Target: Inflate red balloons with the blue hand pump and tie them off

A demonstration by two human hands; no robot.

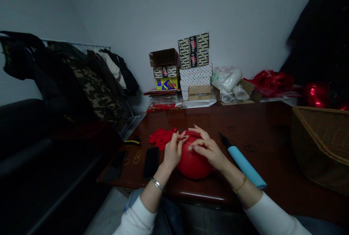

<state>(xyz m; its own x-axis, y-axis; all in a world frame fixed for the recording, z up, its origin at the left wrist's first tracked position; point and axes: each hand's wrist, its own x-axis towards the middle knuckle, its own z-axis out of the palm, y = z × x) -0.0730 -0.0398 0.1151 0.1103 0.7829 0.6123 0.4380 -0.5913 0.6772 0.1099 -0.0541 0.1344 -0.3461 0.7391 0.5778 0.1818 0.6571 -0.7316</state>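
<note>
An inflated red balloon (195, 166) rests at the table's front edge, between my hands. My left hand (173, 150) is closed in a pinch at the balloon's top, where its neck seems to be. On the balloon's upper right side is my right hand (208, 147), its thumb and a finger drawn together and another finger stretched out. A thin pale strand seems to run between the fingertips; I cannot make out what it is. Behind my left hand lies a pile of flat red balloons (160, 137). A blue hand pump (247, 166) with a black nozzle lies to the right.
Two dark phones (151, 162) and yellow rubber bands (137, 156) lie on the left of the brown table (245, 118). Dark bands (250, 148) lie near the pump. A wicker basket (308, 147) stands right. Stacked boxes (195, 78) and plastic bags (227, 78) line the back.
</note>
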